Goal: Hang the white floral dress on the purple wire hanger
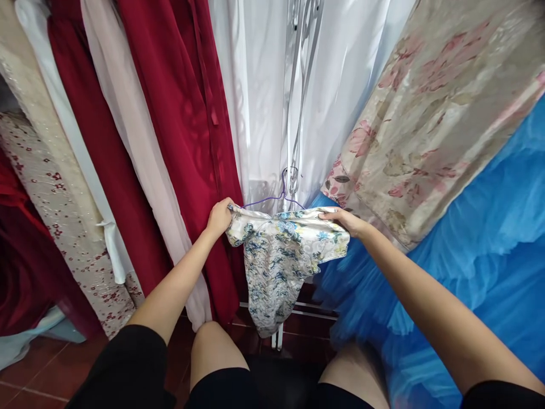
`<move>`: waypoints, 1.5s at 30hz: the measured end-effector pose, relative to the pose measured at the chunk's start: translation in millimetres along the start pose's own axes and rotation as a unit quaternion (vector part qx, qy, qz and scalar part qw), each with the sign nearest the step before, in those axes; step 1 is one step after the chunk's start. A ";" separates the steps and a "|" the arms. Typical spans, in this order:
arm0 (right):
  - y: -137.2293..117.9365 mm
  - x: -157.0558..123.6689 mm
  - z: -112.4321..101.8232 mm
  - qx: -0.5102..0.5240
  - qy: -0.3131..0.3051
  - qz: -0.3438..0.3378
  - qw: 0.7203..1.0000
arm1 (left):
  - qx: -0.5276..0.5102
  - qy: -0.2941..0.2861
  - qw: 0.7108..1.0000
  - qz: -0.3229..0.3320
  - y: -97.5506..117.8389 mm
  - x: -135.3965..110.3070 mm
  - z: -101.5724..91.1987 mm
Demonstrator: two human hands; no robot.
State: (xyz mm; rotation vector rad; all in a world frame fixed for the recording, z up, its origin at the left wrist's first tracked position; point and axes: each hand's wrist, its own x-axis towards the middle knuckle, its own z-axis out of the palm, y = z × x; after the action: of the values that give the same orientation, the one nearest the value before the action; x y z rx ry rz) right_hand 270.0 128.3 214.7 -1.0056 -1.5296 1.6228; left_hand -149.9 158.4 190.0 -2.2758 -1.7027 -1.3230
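Note:
A small floral garment (pixel 279 258), white with blue and green flowers, hangs on a purple wire hanger (pixel 272 197) in front of me. My left hand (pixel 219 217) is closed on its left shoulder. Pinching the right shoulder seam is my right hand (pixel 343 218), fingers pressed together along the fabric. The hanger's hook sits by a metal rack pole (pixel 293 130), partly hidden among white fabric. My knees show below.
Long dresses hang all round: dark red (pixel 187 125), pale pink (pixel 128 130) and white (pixel 255 96) ones at left and centre, a floral brocade (pixel 430 119) and a blue tulle skirt (pixel 481 244) at right. The floor is red tile (pixel 38 369). A rack base (pixel 298 309) stands low behind the garment.

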 end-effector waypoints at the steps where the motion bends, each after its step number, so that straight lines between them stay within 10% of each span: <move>1: 1.1 -0.3 0.5 0.012 0.003 0.006 1.000 | -0.025 0.007 1.000 0.004 4.7 5.0 3.2; 6: 7.1 -4.9 5.6 0.066 0.020 0.019 0.997 | -0.164 0.068 0.984 -0.030 26.1 20.0 11.3; 12: 25.9 -23.4 6.8 0.033 0.113 -0.042 0.992 | -0.162 -0.001 0.986 -0.032 49.5 11.4 -1.7; 21: -0.6 -39.3 8.6 -0.053 0.225 -0.165 0.959 | 0.003 -0.040 0.997 0.067 90.6 -5.9 -14.3; 25: -31.9 -43.3 43.1 -0.094 0.235 -0.192 0.948 | 0.015 0.019 0.999 0.028 85.1 9.7 -7.1; 28: -40.2 -63.7 91.5 -0.172 0.101 -0.206 0.958 | -0.061 0.073 0.995 -0.031 77.7 10.7 0.0; 32: -31.4 -96.0 139.4 -0.271 -0.126 -0.226 0.927 | -0.235 0.117 0.962 -0.077 85.3 -8.6 6.0; 36: -8.4 -90.1 137.0 -0.332 -0.035 -0.290 0.897 | -0.380 0.071 0.919 -0.076 125.7 -31.3 2.3; 40: 21.8 -66.9 120.7 -0.261 0.121 -0.265 0.921 | -0.541 -0.098 0.830 -0.093 175.2 -49.8 -5.1; 45: 57.3 -81.1 123.9 0.001 0.046 -0.095 0.994 | -0.652 -0.213 0.717 -0.121 190.1 -75.1 3.9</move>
State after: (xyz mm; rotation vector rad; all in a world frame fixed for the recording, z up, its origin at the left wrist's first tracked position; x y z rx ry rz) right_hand 200.4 -5.6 165.5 -0.8930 -1.5126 1.4257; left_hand -1.1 23.2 227.5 -3.2128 -1.1927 -2.9560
